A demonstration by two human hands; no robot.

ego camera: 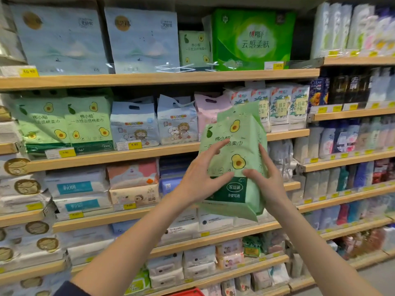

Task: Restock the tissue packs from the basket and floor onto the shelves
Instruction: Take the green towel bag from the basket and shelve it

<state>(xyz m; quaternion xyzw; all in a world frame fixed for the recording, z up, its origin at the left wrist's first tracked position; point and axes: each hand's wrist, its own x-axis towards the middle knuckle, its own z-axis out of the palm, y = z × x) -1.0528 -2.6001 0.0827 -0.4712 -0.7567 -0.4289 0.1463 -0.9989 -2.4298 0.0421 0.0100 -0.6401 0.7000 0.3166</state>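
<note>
I hold a light green tissue pack with avocado pictures up in front of the shelves, a second like pack stacked behind it. My left hand presses on its front left side with fingers spread. My right hand grips its right edge and lower front. Two matching green avocado packs stand on the second shelf at the left. A smaller one stands on the top shelf. A red basket rim shows at the bottom edge.
Wooden shelves hold blue-white packs, a pink pack, a big bright green pack and white packs lower down. A second shelving unit stands to the right. Yellow price tags line the shelf edges.
</note>
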